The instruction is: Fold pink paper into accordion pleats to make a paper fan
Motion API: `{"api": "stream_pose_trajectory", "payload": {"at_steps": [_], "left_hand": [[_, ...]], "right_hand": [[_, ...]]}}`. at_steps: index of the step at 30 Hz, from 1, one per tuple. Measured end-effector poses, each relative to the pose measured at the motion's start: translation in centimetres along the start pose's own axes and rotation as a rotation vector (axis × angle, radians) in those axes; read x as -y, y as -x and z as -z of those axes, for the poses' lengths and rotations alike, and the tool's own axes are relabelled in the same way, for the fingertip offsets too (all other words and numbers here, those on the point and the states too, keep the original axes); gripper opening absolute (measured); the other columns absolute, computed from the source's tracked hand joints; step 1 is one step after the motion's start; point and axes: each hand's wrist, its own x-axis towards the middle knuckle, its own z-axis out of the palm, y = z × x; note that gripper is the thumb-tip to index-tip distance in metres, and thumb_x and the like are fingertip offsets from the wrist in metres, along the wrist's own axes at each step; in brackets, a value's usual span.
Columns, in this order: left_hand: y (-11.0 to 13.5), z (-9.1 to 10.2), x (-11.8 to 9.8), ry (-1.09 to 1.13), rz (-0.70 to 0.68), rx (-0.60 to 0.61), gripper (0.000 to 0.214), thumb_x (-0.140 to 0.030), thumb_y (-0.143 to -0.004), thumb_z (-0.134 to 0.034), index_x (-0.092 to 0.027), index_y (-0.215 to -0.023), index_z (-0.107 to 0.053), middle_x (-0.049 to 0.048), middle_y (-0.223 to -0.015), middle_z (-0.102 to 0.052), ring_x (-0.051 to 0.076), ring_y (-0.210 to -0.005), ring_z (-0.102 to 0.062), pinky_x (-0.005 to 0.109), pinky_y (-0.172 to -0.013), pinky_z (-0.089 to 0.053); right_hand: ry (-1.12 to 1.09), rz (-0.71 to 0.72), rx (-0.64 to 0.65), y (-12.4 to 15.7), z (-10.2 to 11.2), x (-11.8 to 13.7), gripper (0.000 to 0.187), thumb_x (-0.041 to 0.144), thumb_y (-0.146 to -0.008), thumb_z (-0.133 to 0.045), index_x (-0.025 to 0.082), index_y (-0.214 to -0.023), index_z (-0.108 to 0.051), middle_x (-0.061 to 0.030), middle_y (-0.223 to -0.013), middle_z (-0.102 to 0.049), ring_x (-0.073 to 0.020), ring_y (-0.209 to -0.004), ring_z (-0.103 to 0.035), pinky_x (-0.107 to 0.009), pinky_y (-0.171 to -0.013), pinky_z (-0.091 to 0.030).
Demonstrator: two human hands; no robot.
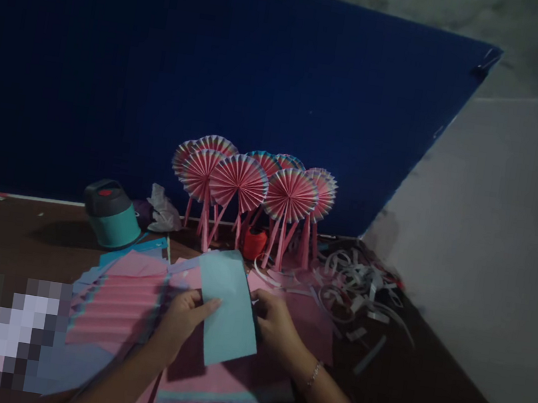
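Observation:
A light blue strip of paper point(227, 316) is held up over the table, its lower end tilted toward me. My left hand point(185, 317) grips its left edge, with the thumb flat on the front and the fingers behind. At the right edge, my right hand point(275, 324) is closed, its fingertips partly hidden behind the paper. Whether that hand also holds something dark behind the strip, I cannot tell. Below both hands lie pink paper sheets point(268, 376), one with a pale blue border. To the left rests a pleated pink sheet point(116, 310) with blue edges.
Several pink folded-paper fans point(240, 184) stand behind my hands on paper legs. A teal and dark-grey container point(112, 215) leans at left, near crumpled plastic point(164, 209). A red object point(254, 244) sits among the legs. White paper strips point(357, 285) pile up by the right wall.

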Motion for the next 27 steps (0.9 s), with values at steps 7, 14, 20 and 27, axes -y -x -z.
{"api": "stream_pose_trajectory", "payload": {"at_steps": [7,14,20,27], "left_hand": [[-0.4,0.8,-0.9,0.057,-0.078,-0.144,0.041,-0.041,-0.050,-0.084,-0.012,-0.077,-0.072,0.0063,-0.068,-0.072,0.021,-0.067,-0.065,0.031,-0.069,-0.050],[-0.8,2.2,-2.3,0.115,-0.181,-0.309,0.043,-0.042,-0.055,-0.081,-0.013,-0.084,-0.070,0.0033,-0.072,-0.071,0.019,-0.067,-0.065,0.028,-0.065,-0.050],[-0.7,2.2,-2.7,0.119,-0.181,-0.328,0.043,-0.043,-0.053,-0.081,-0.013,-0.081,-0.069,0.0018,-0.070,-0.070,0.016,-0.064,-0.062,0.027,-0.064,-0.049],[-0.6,1.8,-2.5,0.079,-0.195,-0.320,0.046,-0.046,-0.050,-0.082,-0.012,-0.078,-0.070,0.0037,-0.073,-0.071,0.018,-0.069,-0.063,0.028,-0.068,-0.048]], "right_hand": [[-0.085,0.004,-0.073,-0.3,0.6,0.4,0.038,0.042,-0.060,-0.074,0.018,-0.082,-0.053,0.0078,-0.054,-0.047,-0.0073,-0.047,-0.040,-0.019,-0.045,-0.028],[-0.009,-0.131,0.201,0.9,1.3,2.6,0.053,0.056,-0.062,-0.073,0.015,-0.090,-0.054,0.0020,-0.064,-0.058,-0.0087,-0.055,-0.049,-0.018,-0.043,-0.029],[0.064,-0.135,0.274,1.0,0.9,1.8,0.049,0.052,-0.060,-0.076,0.015,-0.084,-0.055,0.0067,-0.056,-0.051,-0.0057,-0.046,-0.043,-0.018,-0.042,-0.031],[0.090,-0.110,0.260,1.1,0.6,1.6,0.049,0.052,-0.059,-0.078,0.014,-0.083,-0.057,0.0072,-0.054,-0.048,-0.0060,-0.045,-0.042,-0.018,-0.041,-0.030]]}}
